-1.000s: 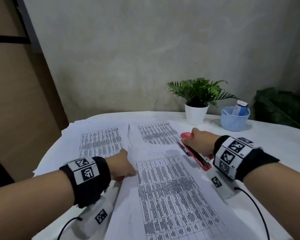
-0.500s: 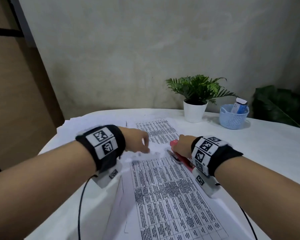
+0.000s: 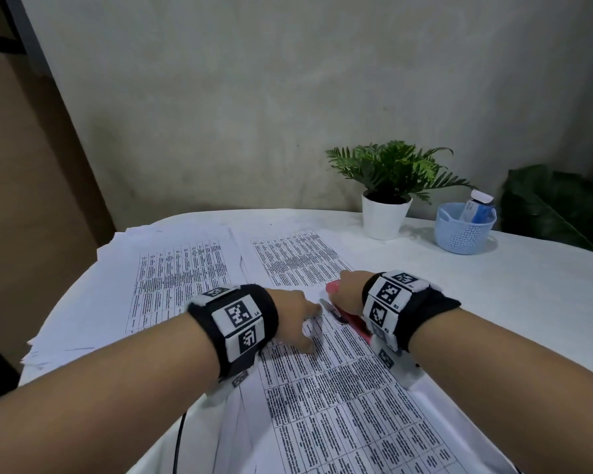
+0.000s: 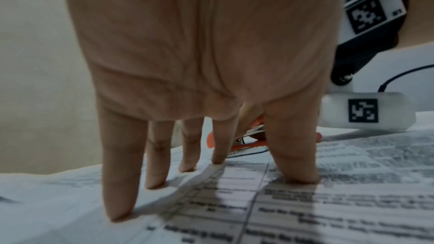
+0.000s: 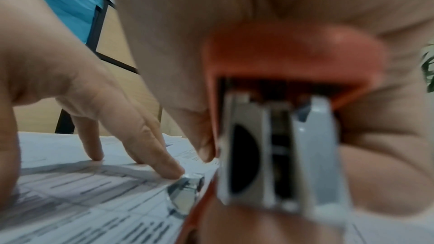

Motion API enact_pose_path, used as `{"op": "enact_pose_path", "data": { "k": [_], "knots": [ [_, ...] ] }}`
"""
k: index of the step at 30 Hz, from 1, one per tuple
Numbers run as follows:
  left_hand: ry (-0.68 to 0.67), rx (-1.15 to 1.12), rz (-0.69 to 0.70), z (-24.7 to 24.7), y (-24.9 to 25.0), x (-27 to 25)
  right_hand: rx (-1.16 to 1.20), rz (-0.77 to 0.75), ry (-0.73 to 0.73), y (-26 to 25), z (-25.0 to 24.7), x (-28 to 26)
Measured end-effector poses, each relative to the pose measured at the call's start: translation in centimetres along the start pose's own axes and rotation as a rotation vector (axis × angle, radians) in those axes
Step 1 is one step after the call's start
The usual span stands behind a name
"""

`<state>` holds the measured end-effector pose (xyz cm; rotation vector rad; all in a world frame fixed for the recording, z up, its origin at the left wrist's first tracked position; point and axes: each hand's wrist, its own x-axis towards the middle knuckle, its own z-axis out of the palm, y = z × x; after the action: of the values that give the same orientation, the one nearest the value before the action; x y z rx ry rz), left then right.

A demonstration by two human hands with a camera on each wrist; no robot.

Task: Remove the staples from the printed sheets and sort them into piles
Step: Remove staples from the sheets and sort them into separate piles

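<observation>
The right hand (image 3: 348,289) was curled around a red plastic stapler with a bright metal underside (image 3: 348,314), fingers and thumb wrapped over its body. In the right wrist view the stapler (image 5: 277,118) filled the frame, blurred, its red top arm lifted off the metal base, and a metal tip (image 5: 185,190) lay on the paper just beside the left index fingertip; whether it had caught a staple could not be told. From the head camera only the red back end and a little metal showed past the wrist.

The left hand (image 3: 293,316) held nothing. Its fingers (image 4: 122,173) were straight and spread, and the left wrist view showed all five tips pressed down on the near printed sheet of black table text (image 3: 339,405), which the head view hid behind the knuckles. That same view showed the stapler (image 4: 246,142) low on the paper between index finger and thumb.

The near sheet lay in front of the person on the white-covered round table (image 3: 528,285). Beyond it the head camera alone showed two further piles of printed sheets, one to the left (image 3: 175,275) and one at centre (image 3: 295,254), side by side. Farther back stood a green fern in a white pot (image 3: 386,213) and a pale blue perforated plastic basket (image 3: 464,230) holding a small box.
</observation>
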<state>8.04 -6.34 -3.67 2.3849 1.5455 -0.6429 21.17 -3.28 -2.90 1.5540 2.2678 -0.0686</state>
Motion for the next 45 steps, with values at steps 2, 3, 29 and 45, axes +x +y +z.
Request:
{"op": "enact_pose_path", "data": {
  "k": [2, 3, 29, 45],
  "knots": [
    [0.029, -0.016, 0.0, 0.0, -0.2, 0.2, -0.022, -0.009, -0.023, -0.2, 0.0, 0.2],
    [0.037, -0.006, -0.009, 0.1, -0.4, 0.3, -0.052, -0.014, -0.042, -0.3, 0.0, 0.3],
    [-0.077, -0.029, -0.016, 0.3, -1.3, 1.2, -0.07, -0.056, -0.02, -0.7, 0.1, 1.6],
    [-0.09, -0.004, -0.013, 0.4, -1.4, 1.2, 0.032, 0.001, -0.003, -0.4, 0.2, 2.7]
  ]
}}
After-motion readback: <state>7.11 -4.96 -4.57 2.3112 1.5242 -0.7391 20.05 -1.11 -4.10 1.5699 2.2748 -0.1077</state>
